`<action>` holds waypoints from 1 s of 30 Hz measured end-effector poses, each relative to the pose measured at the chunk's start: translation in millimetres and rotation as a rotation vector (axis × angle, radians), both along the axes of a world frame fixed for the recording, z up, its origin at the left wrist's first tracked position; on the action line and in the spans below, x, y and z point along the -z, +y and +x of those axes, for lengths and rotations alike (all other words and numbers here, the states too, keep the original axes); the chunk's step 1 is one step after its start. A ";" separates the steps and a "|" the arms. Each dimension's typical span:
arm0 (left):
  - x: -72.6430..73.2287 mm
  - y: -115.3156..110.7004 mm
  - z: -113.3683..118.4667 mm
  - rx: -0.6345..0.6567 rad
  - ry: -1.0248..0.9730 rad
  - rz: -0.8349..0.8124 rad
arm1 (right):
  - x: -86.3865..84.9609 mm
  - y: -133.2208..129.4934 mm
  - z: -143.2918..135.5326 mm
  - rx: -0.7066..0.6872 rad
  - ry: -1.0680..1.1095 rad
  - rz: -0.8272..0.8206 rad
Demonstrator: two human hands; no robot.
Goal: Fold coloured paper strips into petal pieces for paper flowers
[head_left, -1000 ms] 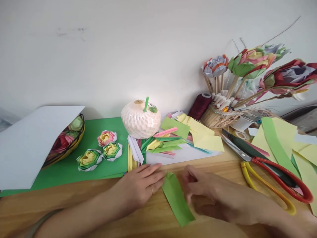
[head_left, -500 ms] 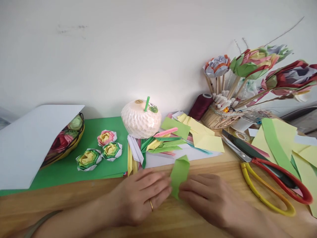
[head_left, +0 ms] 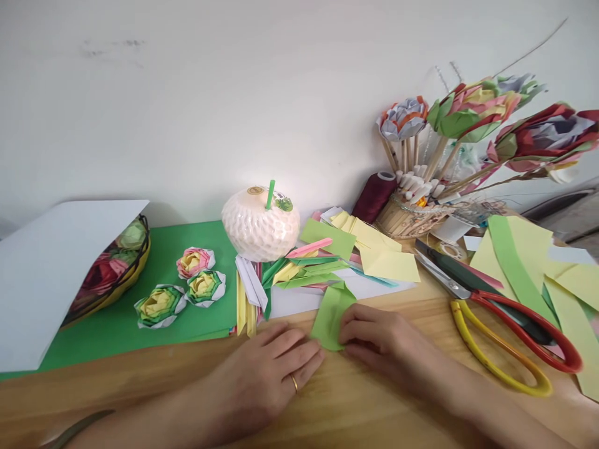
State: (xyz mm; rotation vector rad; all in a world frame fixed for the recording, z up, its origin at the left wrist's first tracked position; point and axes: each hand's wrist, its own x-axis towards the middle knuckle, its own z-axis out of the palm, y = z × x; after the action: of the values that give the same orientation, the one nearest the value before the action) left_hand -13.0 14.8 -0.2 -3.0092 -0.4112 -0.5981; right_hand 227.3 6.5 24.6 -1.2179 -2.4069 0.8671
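Since half a second ago, the green paper strip (head_left: 331, 315) has come down from standing almost upright to lying low on the wooden table (head_left: 140, 380), folded over on itself, and both hands have closed in on its near end. It lies near the table's front edge, about midway along it. The left hand (head_left: 269, 374), palm down with fingers loosely stretched and a ring on one finger, touches the strip's near left corner with its fingertips. The right hand (head_left: 379, 343), fingers curled, presses the near right side of the strip; whether it pinches the paper or only holds it flat I cannot tell.

Just behind the strip lies one heap of folded paper pieces (head_left: 299, 268) in green, yellow, pink and white, on a white sheet. Behind that, toward the back edge, stands one white round netted thing (head_left: 259, 227) with a green straw. To the left, on a green sheet (head_left: 140, 318), sit three paper flowers (head_left: 180, 290). At the left edge one basket (head_left: 110, 277) of more paper flowers lies half under a white card (head_left: 47, 274). Toward the right edge lie two pairs of scissors (head_left: 500, 324), one yellow-handled, one red-handled. At the back right corner are one dark red thread spool (head_left: 374, 194) and one holder (head_left: 412, 215) with three stemmed paper flowers.
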 end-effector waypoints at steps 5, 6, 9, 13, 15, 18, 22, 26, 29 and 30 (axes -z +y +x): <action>5.3 -7.5 6.4 -0.064 0.057 -0.048 | 0.7 3.6 -1.3 0.054 0.071 -0.049; 6.8 -9.0 7.6 -0.078 0.062 -0.054 | 1.2 3.9 -1.8 0.069 0.077 -0.056; 10.5 -12.1 9.8 -0.100 0.061 -0.064 | 3.0 3.4 -4.2 0.121 0.057 -0.041; 12.6 -13.6 10.5 -0.108 0.036 -0.038 | 6.5 -0.6 -7.8 0.174 0.016 0.000; 12.1 -13.9 11.2 -0.107 0.019 -0.024 | 8.1 -2.8 -9.2 0.186 -0.001 0.005; 9.9 -13.3 13.5 -0.106 -0.036 0.002 | 10.1 -4.9 -10.6 0.198 -0.048 0.009; 6.1 -11.4 17.1 -0.107 -0.104 0.023 | 12.3 -6.2 -11.1 0.200 -0.094 0.028; 5.1 -10.5 17.9 -0.108 -0.118 0.030 | 13.4 -7.0 -11.5 0.198 -0.098 0.044; 5.7 -10.6 17.1 -0.103 -0.117 0.047 | 13.6 -7.3 -12.3 0.199 -0.117 0.056; 5.7 -10.6 17.0 -0.100 -0.116 0.052 | 13.7 -7.4 -12.6 0.199 -0.127 0.060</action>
State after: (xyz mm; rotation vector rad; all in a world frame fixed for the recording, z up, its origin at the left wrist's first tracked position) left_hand 4.0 4.1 -6.0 -2.8933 -0.5391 -0.7649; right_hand 214.7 -0.9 11.0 -1.5000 -2.3370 0.6724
